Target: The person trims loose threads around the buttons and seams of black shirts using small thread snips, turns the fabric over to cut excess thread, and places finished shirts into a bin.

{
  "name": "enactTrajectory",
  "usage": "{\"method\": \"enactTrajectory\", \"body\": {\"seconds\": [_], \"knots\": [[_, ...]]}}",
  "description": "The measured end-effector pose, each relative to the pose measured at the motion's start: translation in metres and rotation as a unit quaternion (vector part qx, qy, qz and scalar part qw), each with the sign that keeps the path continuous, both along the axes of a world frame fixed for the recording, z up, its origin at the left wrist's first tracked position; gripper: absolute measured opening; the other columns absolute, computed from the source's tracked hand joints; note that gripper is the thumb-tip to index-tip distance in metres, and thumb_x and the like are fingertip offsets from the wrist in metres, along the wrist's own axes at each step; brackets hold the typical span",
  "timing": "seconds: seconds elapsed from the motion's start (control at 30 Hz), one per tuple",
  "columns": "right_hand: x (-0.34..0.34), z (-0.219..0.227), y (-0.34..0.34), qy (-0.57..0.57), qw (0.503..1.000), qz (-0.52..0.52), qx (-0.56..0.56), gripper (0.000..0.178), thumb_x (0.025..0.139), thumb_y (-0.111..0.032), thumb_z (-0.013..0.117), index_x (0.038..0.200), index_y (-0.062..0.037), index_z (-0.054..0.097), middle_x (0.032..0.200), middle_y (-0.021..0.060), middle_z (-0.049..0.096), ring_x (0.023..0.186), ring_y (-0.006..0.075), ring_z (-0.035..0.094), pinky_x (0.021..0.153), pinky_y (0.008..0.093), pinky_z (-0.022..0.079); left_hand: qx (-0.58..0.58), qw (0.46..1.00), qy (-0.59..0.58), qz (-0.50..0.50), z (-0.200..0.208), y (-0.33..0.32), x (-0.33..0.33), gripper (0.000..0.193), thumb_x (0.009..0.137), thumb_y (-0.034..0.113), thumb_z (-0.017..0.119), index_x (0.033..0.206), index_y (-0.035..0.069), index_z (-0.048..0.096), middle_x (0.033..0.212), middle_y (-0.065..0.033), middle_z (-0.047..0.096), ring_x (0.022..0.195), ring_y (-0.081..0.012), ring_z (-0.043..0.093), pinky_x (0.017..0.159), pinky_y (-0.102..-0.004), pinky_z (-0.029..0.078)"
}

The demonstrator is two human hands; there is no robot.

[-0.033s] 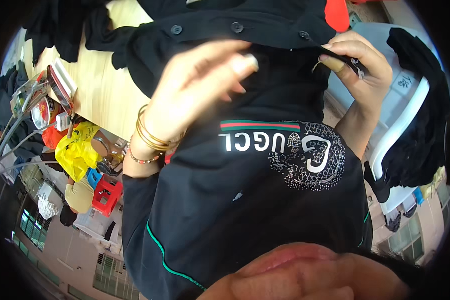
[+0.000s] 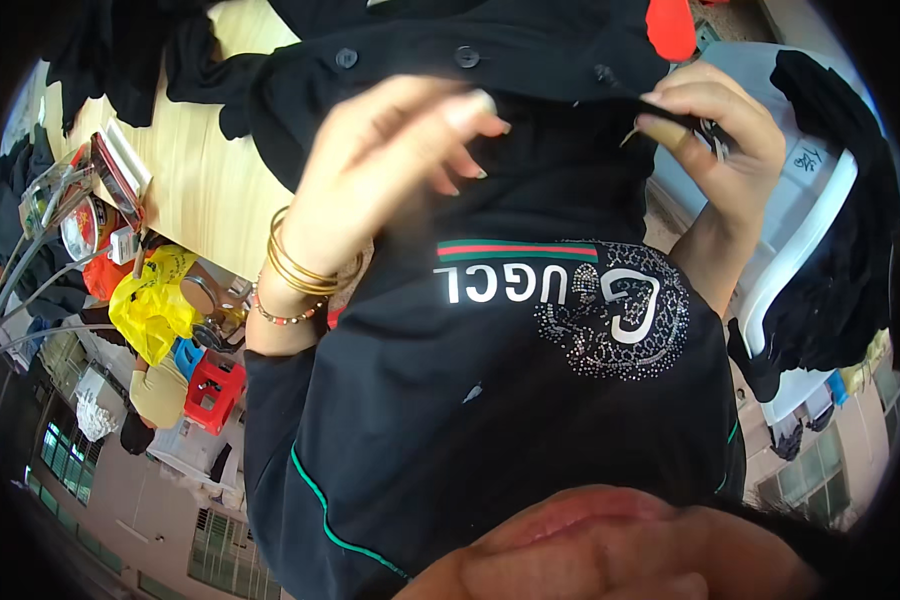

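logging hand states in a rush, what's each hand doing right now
Left hand: fingers loosely curled; whether it grips anything thin cannot be told.
Right hand: closed, pinching the edge of the black garment between thumb and fingers.

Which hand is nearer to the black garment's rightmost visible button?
Right. The right hand pinches the black garment just right of that button; the left hand is farther off, to its left.

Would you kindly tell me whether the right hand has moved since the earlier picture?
No, not noticeably: against the pale plastic chair, the right hand keeps its place, pinching the edge of the black garment.
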State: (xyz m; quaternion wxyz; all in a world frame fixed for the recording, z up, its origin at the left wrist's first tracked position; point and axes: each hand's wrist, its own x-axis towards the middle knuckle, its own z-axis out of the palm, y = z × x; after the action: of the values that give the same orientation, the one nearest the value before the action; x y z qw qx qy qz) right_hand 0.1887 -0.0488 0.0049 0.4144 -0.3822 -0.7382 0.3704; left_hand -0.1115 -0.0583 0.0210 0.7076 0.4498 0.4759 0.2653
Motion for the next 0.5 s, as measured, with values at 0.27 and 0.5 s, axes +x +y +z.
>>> {"method": "enactTrajectory", "body": {"seconds": [0.27,0.5], "knots": [[-0.005,0.018,0.003,-0.049,0.967,0.165,-0.187,0.036,0.068,-0.007,0.076,0.102,0.0026,0.074,0.092,0.0100,0.069,0.080,0.0150,0.066,0.067,0.0243,0.047,0.036,0.994,-0.049,0.087,-0.029,0.011,-0.011,0.025,0.106,0.024,0.057,0.100,0.001,0.064,0.088,-0.0149,0.073,0.079,-0.0229,0.074,0.071,-0.0312,0.059],[-0.046,0.022,0.016,-0.054,0.995,-0.023,-0.084,0.031,0.085,-0.004,0.074,0.114,0.0036,0.069,0.102,0.0108,0.069,0.091,0.0188,0.066,0.079,0.0296,0.051,0.051,0.993,-0.069,0.085,-0.033,0.005,-0.014,0.022,0.105,0.021,0.057,0.102,0.000,0.064,0.088,-0.0149,0.072,0.082,-0.0219,0.074,0.073,-0.0308,0.059]]}}
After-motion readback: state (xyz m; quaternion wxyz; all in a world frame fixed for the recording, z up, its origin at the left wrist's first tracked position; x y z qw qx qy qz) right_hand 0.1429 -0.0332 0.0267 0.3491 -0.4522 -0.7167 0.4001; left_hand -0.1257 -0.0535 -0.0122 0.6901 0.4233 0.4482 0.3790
